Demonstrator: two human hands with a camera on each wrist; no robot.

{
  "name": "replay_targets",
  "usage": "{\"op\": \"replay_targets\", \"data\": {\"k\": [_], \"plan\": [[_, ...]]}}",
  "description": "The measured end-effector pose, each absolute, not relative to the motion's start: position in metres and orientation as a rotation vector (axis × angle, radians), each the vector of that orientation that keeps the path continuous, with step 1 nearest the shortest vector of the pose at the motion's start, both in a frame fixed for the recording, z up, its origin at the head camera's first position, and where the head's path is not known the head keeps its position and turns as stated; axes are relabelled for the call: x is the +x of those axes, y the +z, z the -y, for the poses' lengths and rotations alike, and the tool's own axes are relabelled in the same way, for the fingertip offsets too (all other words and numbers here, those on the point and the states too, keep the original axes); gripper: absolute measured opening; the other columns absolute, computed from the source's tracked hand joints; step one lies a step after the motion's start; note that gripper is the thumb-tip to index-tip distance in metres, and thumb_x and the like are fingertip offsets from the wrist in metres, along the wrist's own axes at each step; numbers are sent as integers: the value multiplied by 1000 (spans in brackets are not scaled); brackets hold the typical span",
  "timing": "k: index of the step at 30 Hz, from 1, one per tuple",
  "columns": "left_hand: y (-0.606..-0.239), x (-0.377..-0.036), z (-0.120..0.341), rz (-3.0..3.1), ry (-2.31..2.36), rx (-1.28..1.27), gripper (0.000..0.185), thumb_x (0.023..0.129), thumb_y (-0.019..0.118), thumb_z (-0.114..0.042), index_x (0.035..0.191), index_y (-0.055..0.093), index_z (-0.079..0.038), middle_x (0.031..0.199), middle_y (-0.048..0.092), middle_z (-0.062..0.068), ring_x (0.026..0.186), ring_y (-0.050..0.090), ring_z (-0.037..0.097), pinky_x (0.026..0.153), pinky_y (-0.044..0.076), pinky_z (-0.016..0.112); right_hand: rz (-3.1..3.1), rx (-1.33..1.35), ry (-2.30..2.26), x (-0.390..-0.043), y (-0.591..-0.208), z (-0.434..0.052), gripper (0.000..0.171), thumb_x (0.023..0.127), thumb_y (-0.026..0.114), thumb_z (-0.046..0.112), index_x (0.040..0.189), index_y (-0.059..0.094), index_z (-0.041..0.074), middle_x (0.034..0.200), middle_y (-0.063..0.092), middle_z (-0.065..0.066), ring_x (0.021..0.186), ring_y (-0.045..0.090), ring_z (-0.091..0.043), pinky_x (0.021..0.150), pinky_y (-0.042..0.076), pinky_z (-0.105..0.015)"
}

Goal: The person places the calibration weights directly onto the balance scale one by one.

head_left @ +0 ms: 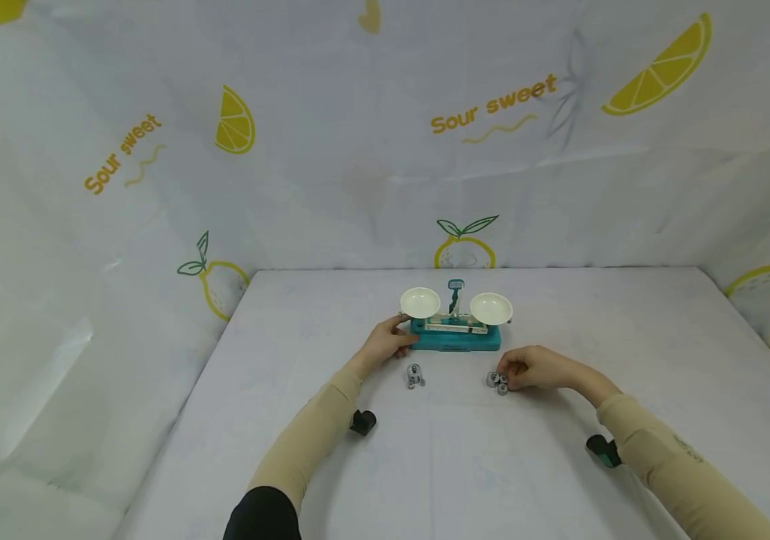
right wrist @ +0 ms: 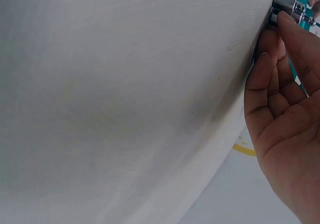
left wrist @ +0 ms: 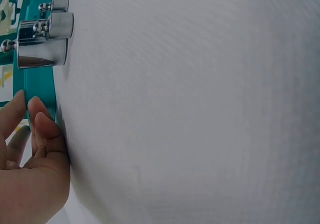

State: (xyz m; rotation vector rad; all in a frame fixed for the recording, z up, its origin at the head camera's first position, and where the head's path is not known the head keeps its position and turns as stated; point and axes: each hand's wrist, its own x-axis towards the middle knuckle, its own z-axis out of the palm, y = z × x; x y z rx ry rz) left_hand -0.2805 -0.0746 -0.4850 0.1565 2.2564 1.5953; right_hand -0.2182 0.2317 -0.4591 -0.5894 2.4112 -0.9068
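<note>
A small balance scale with a teal base and two white pans stands mid-table. My left hand grips the base's left end, its fingertips lying against the teal edge. Just in front of the scale sits a cluster of shiny metal weights, also seen beside the base in the left wrist view. My right hand rests to the scale's front right and pinches one weight of a second cluster; its fingertip lies on that weight.
The white table is walled on three sides by a white cloth printed with lemons. Black wrist cameras sit on both forearms close above the table.
</note>
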Motion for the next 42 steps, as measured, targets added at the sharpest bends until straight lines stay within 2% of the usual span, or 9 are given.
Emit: {"op": "replay_targets", "data": {"k": [6, 16, 23, 29, 37, 42], "plan": [[-480, -281, 73, -2213, 1584, 117, 58, 87, 65, -14, 140, 41, -12, 74, 53, 2, 61, 51, 11, 56, 43, 22, -2452, -583, -907, -216, -458, -232, 15, 84, 65, 10, 99, 64, 7, 80, 59, 1, 74, 49, -12, 64, 43, -22], [-477, -278, 71, -2222, 1611, 78, 55, 86, 65, -12, 137, 45, -12, 68, 53, 1, 56, 52, 9, 53, 43, 19, -2588, -615, -885, -214, -448, -238, 17, 85, 65, 15, 101, 66, 9, 85, 64, 2, 76, 53, -8, 67, 46, -22], [-476, -278, 71, -2215, 1612, 63, 56, 86, 65, -11, 138, 44, -11, 61, 53, 2, 53, 51, 10, 51, 42, 20, -2662, -602, -900, -213, -433, -239, 19, 88, 62, 14, 104, 66, 6, 93, 67, -1, 82, 56, -9, 71, 48, -22], [-477, -279, 70, -2219, 1615, 60, 55, 86, 65, -11, 137, 45, -11, 59, 53, 1, 51, 52, 9, 50, 44, 19, -2722, -616, -1008, -212, -416, -238, 24, 88, 63, 14, 108, 65, 1, 90, 67, -3, 80, 57, -4, 68, 49, -19], [-476, -278, 70, -2213, 1620, 79, 55, 87, 64, -11, 138, 43, -9, 59, 52, 0, 51, 52, 8, 50, 43, 18, -2830, -571, -1073, -219, -402, -232, 27, 89, 63, 20, 110, 64, 4, 92, 66, -6, 81, 57, -13, 66, 49, -20], [-475, -277, 70, -2205, 1621, 85, 56, 87, 64, -11, 139, 42, -9, 60, 52, 0, 51, 52, 8, 50, 43, 18, -2893, -539, -1052, -227, -401, -227, 25, 90, 62, 19, 112, 64, 6, 93, 65, -7, 83, 55, -17, 68, 48, -23]]}}
